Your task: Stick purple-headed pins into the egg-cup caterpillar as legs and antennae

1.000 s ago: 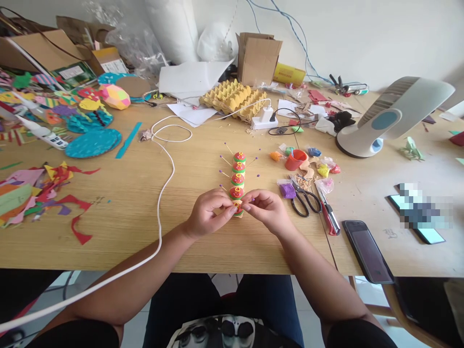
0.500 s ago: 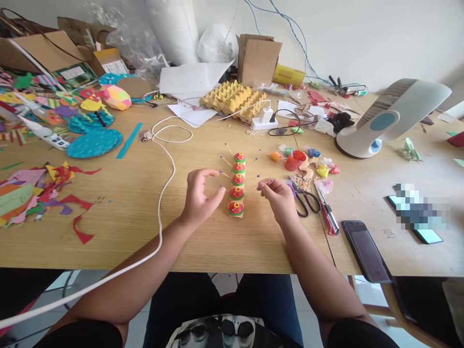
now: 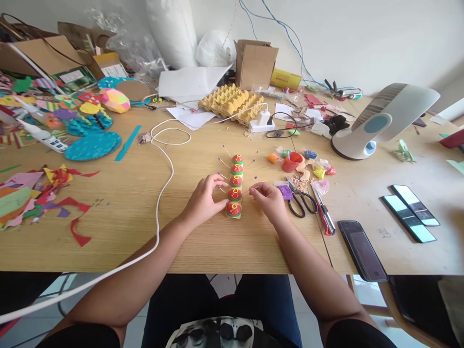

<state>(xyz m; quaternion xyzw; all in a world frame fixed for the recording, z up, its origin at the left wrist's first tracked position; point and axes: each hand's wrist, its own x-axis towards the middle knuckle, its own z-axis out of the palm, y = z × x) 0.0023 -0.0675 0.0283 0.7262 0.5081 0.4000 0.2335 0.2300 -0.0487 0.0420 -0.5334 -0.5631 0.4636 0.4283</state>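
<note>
A row of domed egg-carton cups (image 3: pixel 235 195), painted red and green with yellow loops, runs away from me on the table. Thin sticks (image 3: pixel 224 163) with purple ball tips poke out from both sides of it. At the left of the nearer cups, my left hand (image 3: pixel 205 197) curves its thumb and fingers against the row, gripping its edge around the fourth cup. My right hand (image 3: pixel 268 199), just right of the row, pinches a thin purple-tipped stick (image 3: pixel 251 189) pointed towards that cup. The stick is mostly hidden by the fingers.
Scissors (image 3: pixel 302 199), a red cutter knife (image 3: pixel 326 216) and a phone (image 3: pixel 362 251) lie to the right. A red cup (image 3: pixel 292 162) stands behind them, near a white fan (image 3: pixel 377 123). A white cable (image 3: pixel 158 212) crosses my left forearm. Paper scraps (image 3: pixel 21 193) cover the left.
My left hand has moved in to the row's left side, its fingers closer to the cups. My right hand has carried the stick slightly left, closer to the row.
</note>
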